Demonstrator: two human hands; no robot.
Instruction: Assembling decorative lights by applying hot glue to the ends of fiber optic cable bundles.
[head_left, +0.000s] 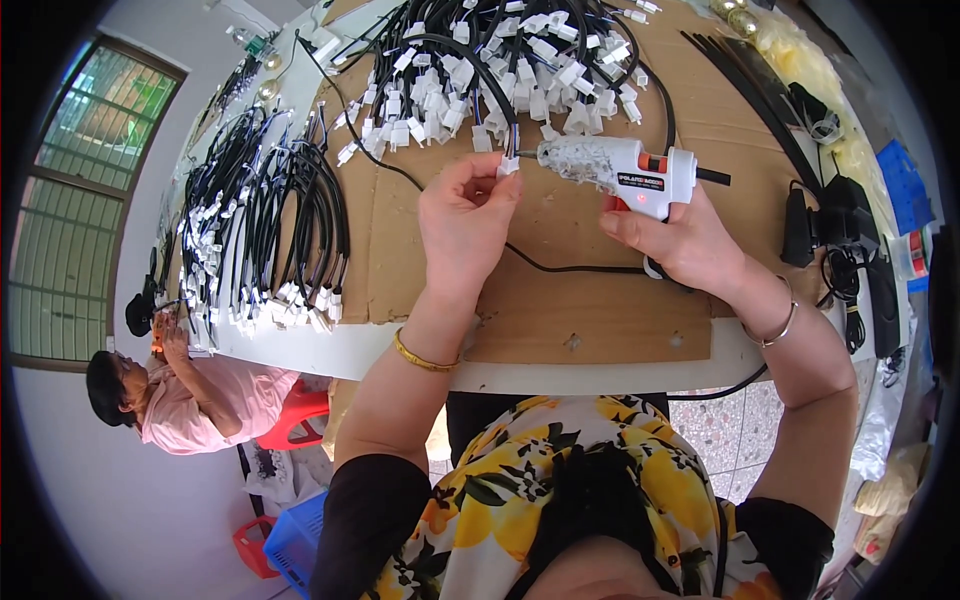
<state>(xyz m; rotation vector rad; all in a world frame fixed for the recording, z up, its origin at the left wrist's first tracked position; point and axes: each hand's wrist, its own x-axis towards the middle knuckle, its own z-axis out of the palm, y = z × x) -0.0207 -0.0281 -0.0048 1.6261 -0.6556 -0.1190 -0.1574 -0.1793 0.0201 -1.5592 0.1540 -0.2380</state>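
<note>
a white plastic hot-glue gun with a clear, crusted front (pixel 610 162) fills the right hand (pixel 695 240), long axis pointing left. its nozzle is at the small white plastic connector (pixel 509 166), touching or just beside. the left hand (pixel 465 225), nearer, pinches that connector at its fingertips; a black sleeved cable (pixel 496 84) runs beyond them.

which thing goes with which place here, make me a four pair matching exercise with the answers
1. glue gun
2. white connector
3. gold bracelet
4. red stool

A. around the left forearm
B. in the right grip
C. by the co-worker in pink
D. in the left grip

Pairs: 1-B, 2-D, 3-A, 4-C
</note>
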